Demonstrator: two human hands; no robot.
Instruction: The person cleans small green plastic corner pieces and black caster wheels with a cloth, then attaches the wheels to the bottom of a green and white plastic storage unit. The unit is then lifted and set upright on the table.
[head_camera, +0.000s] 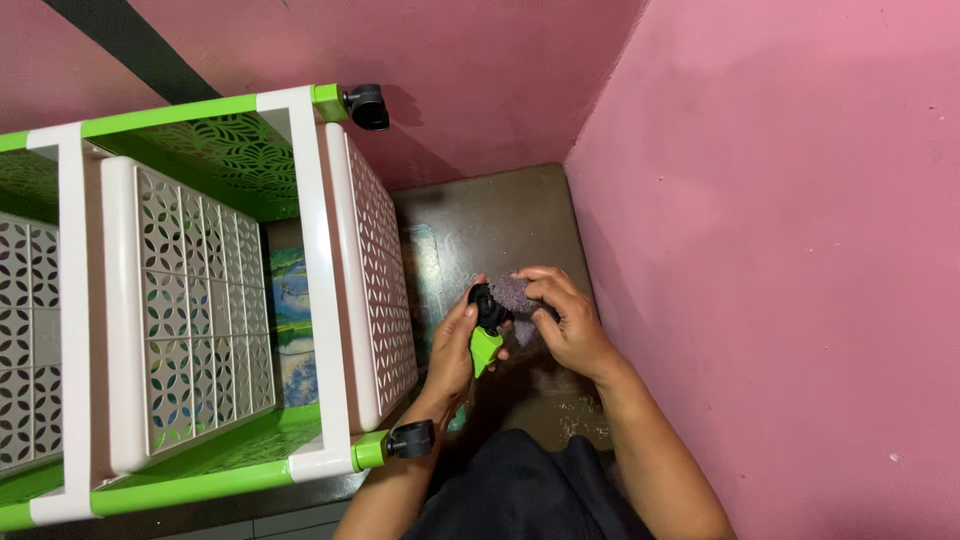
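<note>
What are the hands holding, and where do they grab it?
The left hand grips a caster wheel by its green stem. The right hand pinches a purple cloth against the black wheel.

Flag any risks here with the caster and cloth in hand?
1. The caster is pinched only at the left hand's fingertips, so rubbing with the cloth in the right hand might twist it loose onto the floor.
2. The rack lies on its side close by the left arm; a bump could shift it.
3. Grit on the floor by the knee could get back onto the wheel.
</note>
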